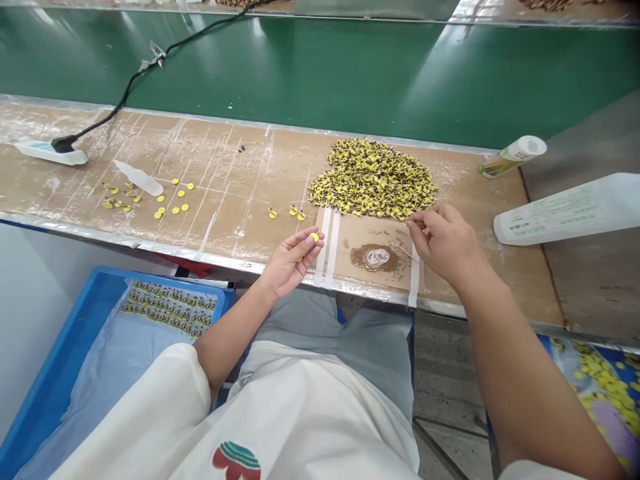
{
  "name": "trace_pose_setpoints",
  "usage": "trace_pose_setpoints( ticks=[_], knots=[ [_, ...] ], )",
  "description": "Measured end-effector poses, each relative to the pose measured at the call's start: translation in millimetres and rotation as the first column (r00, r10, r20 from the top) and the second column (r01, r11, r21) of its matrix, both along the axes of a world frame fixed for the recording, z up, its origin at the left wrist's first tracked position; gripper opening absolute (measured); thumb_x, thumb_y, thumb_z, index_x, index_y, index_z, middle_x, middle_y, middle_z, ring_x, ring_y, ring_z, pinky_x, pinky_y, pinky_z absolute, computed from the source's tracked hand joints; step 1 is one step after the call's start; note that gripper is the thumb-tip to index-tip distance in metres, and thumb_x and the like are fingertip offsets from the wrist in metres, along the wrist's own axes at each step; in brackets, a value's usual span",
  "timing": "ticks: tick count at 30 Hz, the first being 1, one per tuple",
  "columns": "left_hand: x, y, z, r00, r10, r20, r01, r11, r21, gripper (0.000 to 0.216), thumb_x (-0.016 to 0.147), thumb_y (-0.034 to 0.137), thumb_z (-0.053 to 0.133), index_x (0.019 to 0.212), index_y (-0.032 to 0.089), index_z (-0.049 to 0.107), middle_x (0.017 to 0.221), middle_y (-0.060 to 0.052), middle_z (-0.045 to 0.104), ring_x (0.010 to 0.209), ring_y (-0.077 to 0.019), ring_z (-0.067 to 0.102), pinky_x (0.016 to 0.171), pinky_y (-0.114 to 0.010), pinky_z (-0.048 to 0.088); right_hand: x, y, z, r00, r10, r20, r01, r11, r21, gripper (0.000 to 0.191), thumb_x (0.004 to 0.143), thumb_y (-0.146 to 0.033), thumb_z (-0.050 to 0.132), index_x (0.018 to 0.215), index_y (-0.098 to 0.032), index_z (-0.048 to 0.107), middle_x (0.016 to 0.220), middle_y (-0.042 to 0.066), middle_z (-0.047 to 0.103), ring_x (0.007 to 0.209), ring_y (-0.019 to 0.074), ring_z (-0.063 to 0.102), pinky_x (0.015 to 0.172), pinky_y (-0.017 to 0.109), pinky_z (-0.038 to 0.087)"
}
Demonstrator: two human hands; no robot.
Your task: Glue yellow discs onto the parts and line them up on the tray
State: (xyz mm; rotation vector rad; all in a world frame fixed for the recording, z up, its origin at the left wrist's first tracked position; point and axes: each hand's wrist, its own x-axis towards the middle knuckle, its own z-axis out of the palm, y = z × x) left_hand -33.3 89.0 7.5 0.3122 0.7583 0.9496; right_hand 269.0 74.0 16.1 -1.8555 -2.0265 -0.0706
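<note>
My left hand [293,260] hovers at the bench's front edge, its fingers pinched on a small yellow disc [315,237]. To the right, my right hand [443,241] is closed around a thin stick whose tip [406,252] points toward a brown glue puddle [375,257] on taped cardboard. Its fingertips reach the near edge of a big heap of yellow-and-brown pieces [373,179]. Three loose yellow pieces [295,213] lie just left of the heap.
Several yellow discs [150,197] and a clear bag [137,177] lie at the bench's left. A black cable [130,83] crosses the green belt. Two white bottles [513,156] [570,210] lie on the right. A blue tray [65,353] with rows of finished pieces sits below left.
</note>
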Motion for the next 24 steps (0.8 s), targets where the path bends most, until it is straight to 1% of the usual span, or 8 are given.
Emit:
trace_pose_setpoints(
  ticks=[5,8,10,13,16,19,22,24],
  knots=[
    [3.3,1.6,0.2,0.999,0.035,0.023,-0.034,0.999,-0.033,0.025,0.077,0.004,0.067,0.1,0.014,0.071,0.097,-0.005,0.073,0.083,-0.0066,0.07,0.083,-0.012,0.054,22.1,-15.4,-10.5,0.998,0.053,-0.027,-0.056,0.991,-0.12,0.022,0.088,-0.036,0.052,0.086,-0.022,0.069,0.087,0.01,0.067,0.081,0.0228,0.064,0.072,0.034,0.048],
    [7.3,3.1,-0.7,0.999,0.041,0.015,-0.04,0.998,-0.038,0.023,0.076,0.004,0.067,0.097,0.014,0.071,0.096,-0.005,0.073,0.081,-0.0063,0.07,0.082,-0.013,0.055,28.4,-19.6,-12.5,0.995,-0.032,-0.098,0.014,0.983,-0.181,0.019,0.081,-0.039,0.062,0.087,-0.021,0.069,0.075,0.006,0.07,0.07,0.0224,0.066,0.067,0.035,0.048],
    [10.1,4.6,-1.9,1.0,0.025,0.002,-0.025,1.0,-0.017,0.021,0.077,0.005,0.067,0.096,0.014,0.071,0.098,-0.005,0.073,0.081,-0.0059,0.07,0.082,-0.012,0.054,29.5,-21.4,-13.3,0.988,-0.097,-0.123,0.073,0.979,-0.189,0.02,0.079,-0.042,0.066,0.083,-0.022,0.07,0.069,0.005,0.07,0.064,0.0217,0.066,0.063,0.034,0.047],
    [14.2,6.8,-3.7,1.0,-0.001,-0.013,0.001,1.0,0.013,0.019,0.079,0.005,0.066,0.096,0.013,0.071,0.099,-0.006,0.073,0.081,-0.0054,0.07,0.083,-0.011,0.054,27.5,-24.3,-16.9,0.989,-0.092,-0.12,0.077,0.989,-0.124,0.022,0.082,-0.044,0.065,0.078,-0.023,0.072,0.075,0.005,0.073,0.07,0.0213,0.067,0.065,0.033,0.048],
    [17.8,8.3,-4.1,1.0,-0.002,-0.021,0.002,1.0,0.003,0.021,0.078,0.003,0.066,0.096,0.012,0.071,0.098,-0.006,0.073,0.084,-0.0065,0.07,0.087,-0.014,0.053,22.7,-28.7,-25.0,0.989,-0.066,-0.131,0.063,0.998,-0.022,0.025,0.087,-0.043,0.06,0.088,-0.023,0.074,0.087,0.005,0.074,0.079,0.0213,0.068,0.071,0.032,0.05],
    [20.1,9.5,-4.3,0.999,-0.005,-0.032,0.006,1.0,0.015,0.023,0.077,0.003,0.067,0.098,0.011,0.071,0.101,-0.007,0.073,0.088,-0.0075,0.07,0.091,-0.015,0.052,16.7,-34.0,-35.1,0.981,-0.102,-0.167,0.111,0.993,0.042,0.027,0.091,-0.039,0.055,0.1,-0.022,0.073,0.094,0.007,0.073,0.084,0.0213,0.068,0.075,0.033,0.052],
    [20.8,10.5,-6.1,0.999,-0.013,-0.03,0.015,0.999,0.045,0.024,0.077,0.003,0.067,0.098,0.012,0.072,0.101,-0.007,0.073,0.089,-0.0076,0.07,0.088,-0.014,0.052,9.3,-38.4,-42.3,0.959,-0.142,-0.244,0.169,0.981,0.094,0.029,0.091,-0.036,0.055,0.109,-0.022,0.071,0.099,0.009,0.071,0.087,0.0213,0.067,0.078,0.035,0.053],
    [20.8,10.8,-8.3,1.0,-0.02,-0.02,0.021,0.998,0.053,0.023,0.077,0.004,0.067,0.098,0.013,0.072,0.099,-0.006,0.073,0.086,-0.0071,0.07,0.084,-0.012,0.053,1.3,-41.3,-43.9,0.909,-0.189,-0.373,0.25,0.961,0.122,0.03,0.088,-0.038,0.06,0.11,-0.021,0.071,0.097,0.009,0.072,0.083,0.0209,0.067,0.077,0.036,0.055]
  ],
)
